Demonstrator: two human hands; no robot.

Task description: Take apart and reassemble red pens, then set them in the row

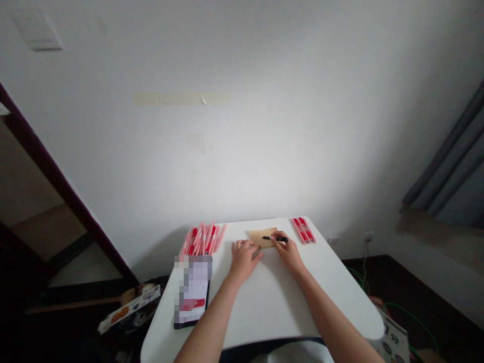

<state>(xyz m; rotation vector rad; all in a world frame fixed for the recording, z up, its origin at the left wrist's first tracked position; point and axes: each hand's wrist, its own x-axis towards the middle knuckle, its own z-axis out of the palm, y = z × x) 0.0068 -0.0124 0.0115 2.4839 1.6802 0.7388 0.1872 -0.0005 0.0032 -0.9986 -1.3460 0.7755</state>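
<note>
My right hand (288, 250) is closed on a black pen (275, 238), its tip lying over a small brown piece of paper (263, 236) at the far middle of the white table (264, 297). My left hand (244, 257) rests beside the paper's near left corner, fingers curled and pressing on its edge. Several pink and red pens (202, 239) lie in a heap at the far left. A few red pens (303, 230) lie side by side at the far right.
A flat box or tablet with a blurred cover (192, 291) lies at the table's left edge. A white wall stands close behind the table. A printed carton (128, 308) sits on the floor to the left, cables (378, 297) and a grey curtain (449, 171) to the right.
</note>
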